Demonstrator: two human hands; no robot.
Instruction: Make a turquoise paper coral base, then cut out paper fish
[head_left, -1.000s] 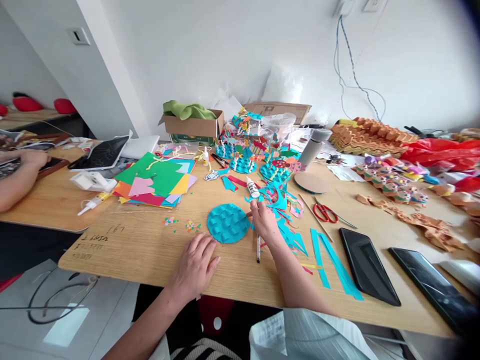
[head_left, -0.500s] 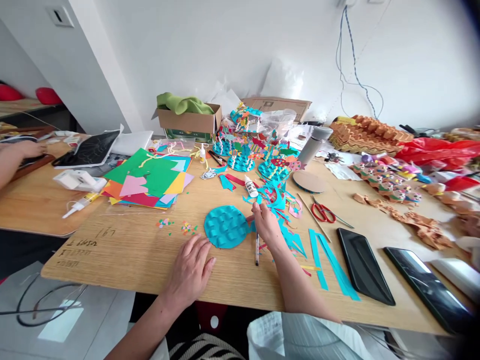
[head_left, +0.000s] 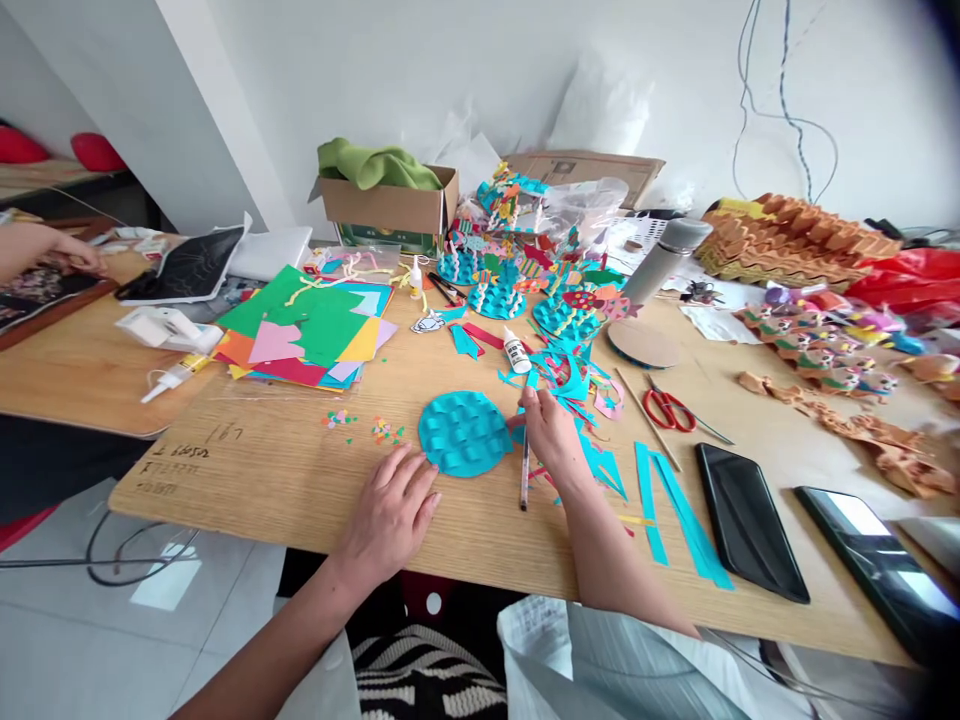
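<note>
Disc [head_left: 463,434], blue and bumpy, lies on the desk [head_left: 262,490] between the hands; its position relative to them is essentially unchanged over the last second, only the view having shifted, which suggests a steadying phase or fine edge work. The outline is round, with no clear long axis or pointing direction. Left hand [head_left: 391,512] rests open at the near-left rim; right hand [head_left: 553,434] curls at the right rim, its grasp indeterminable.
</note>
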